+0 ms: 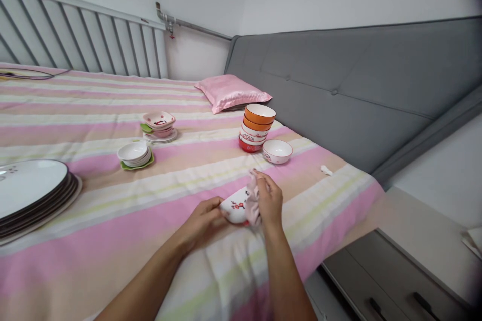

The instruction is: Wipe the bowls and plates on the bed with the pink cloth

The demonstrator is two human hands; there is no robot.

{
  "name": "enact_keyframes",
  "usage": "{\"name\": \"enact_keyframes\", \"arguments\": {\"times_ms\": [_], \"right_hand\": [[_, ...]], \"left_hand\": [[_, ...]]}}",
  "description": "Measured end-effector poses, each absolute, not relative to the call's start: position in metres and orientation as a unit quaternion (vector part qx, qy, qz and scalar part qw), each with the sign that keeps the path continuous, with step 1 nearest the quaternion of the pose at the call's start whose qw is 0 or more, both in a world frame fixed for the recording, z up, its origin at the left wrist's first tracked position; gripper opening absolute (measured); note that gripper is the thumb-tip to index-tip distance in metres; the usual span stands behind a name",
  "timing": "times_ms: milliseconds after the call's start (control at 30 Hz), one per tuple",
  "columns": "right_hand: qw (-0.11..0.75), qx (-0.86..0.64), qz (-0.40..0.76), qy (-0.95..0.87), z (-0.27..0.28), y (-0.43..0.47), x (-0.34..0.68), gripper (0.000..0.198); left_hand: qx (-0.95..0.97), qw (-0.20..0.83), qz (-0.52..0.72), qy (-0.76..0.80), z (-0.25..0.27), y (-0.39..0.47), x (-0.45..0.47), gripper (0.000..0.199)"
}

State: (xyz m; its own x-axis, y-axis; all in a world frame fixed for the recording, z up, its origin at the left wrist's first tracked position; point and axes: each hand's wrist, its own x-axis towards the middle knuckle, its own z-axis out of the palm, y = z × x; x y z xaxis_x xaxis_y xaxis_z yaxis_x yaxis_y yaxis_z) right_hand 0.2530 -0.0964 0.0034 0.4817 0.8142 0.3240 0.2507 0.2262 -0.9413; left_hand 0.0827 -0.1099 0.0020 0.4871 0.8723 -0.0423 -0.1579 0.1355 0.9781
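Observation:
My left hand [206, 218] grips the side of a white bowl [234, 206] with red flowers, which is tilted just above the striped bedspread. A pale pink cloth [253, 201] is pressed against the bowl's outer right side. My right hand [269, 198] holds that cloth, its fingers closed around it. Beyond the hands stands a stack of bowls [258, 125], orange on top, white in the middle and red at the bottom. A single white bowl with a red rim [277, 152] sits upright next to the stack.
Large oval plates [33, 185] are piled at the left edge. Small white dishes [133, 154] rest on a green leaf-shaped dish, with pink dishes [158, 121] behind. A pink pillow [233, 91] lies by the grey headboard [350, 75]. A dark nightstand [387, 276] stands lower right.

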Motion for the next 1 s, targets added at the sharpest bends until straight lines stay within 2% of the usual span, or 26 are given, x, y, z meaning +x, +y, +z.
{"name": "enact_keyframes", "arguments": {"times_ms": [100, 200, 467, 567, 833, 1000], "right_hand": [[0.669, -0.567, 0.292, -0.382, -0.006, -0.090, 0.264, 0.035], [0.686, -0.549, 0.323, -0.351, -0.008, -0.089, 0.267, 0.038], [0.674, -0.501, 0.359, -0.407, -0.006, -0.094, 0.257, 0.035], [0.659, -0.500, 0.300, -0.475, 0.001, -0.098, 0.247, 0.031], [0.542, -0.523, 0.020, -0.658, 0.027, -0.119, 0.215, 0.026], [0.478, -0.506, -0.042, -0.717, 0.026, -0.122, 0.195, 0.027]], "left_hand": [[0.675, 0.588, 0.312, 0.317, -0.008, -0.100, 0.076, 0.031], [0.717, 0.563, 0.287, 0.293, -0.014, -0.094, 0.073, 0.034], [0.596, 0.691, 0.328, 0.244, -0.009, -0.106, 0.076, 0.018], [0.536, 0.728, 0.356, 0.237, -0.007, -0.111, 0.076, 0.019], [0.500, 0.710, 0.433, 0.243, -0.001, -0.110, 0.081, 0.018], [0.415, 0.710, 0.500, 0.271, 0.003, -0.114, 0.085, 0.015]]}}
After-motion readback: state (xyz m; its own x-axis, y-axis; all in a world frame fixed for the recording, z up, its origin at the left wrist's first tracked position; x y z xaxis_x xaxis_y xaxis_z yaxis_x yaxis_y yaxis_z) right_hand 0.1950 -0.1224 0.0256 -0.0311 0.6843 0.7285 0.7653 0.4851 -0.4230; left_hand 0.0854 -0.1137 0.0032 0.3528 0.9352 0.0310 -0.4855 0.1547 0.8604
